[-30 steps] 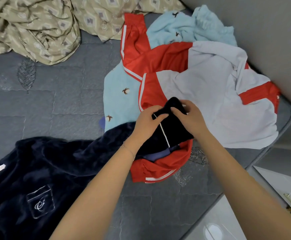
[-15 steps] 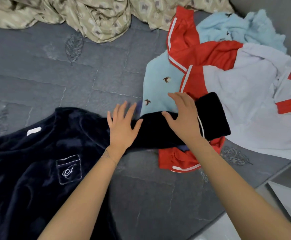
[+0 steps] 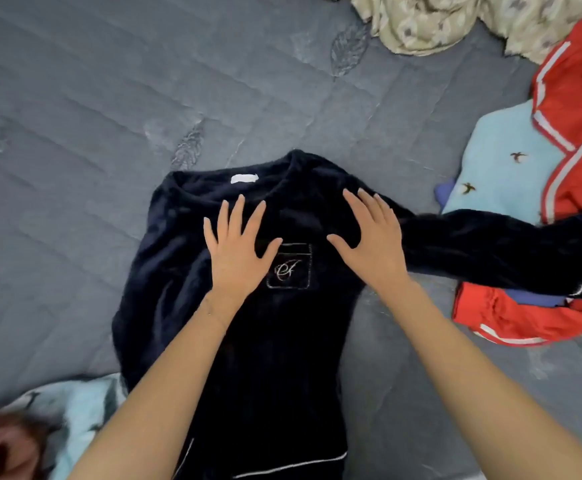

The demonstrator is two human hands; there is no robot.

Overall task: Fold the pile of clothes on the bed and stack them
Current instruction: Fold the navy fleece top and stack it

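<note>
A dark navy fleece top (image 3: 282, 341) with a monogrammed chest pocket lies spread face up on the grey quilted bed (image 3: 92, 133). Its right sleeve (image 3: 497, 247) stretches out over the pile at the right. My left hand (image 3: 237, 247) lies flat with spread fingers on the chest, left of the pocket. My right hand (image 3: 369, 240) presses flat near the right shoulder. The pile holds a red garment with white stripes (image 3: 576, 133) and a light blue bird-print garment (image 3: 497, 168).
A beige patterned blanket (image 3: 438, 22) is bunched at the far edge. Another light blue bird-print cloth (image 3: 78, 414) lies at the lower left, beside a blurred reddish-brown shape (image 3: 2, 448). Bare grey quilt stretches to the left and far side.
Both hands let go of the sleeve cuff, smoothed along the sleeve and now lie flat on the chest. The view swung left, so the top is centred.
</note>
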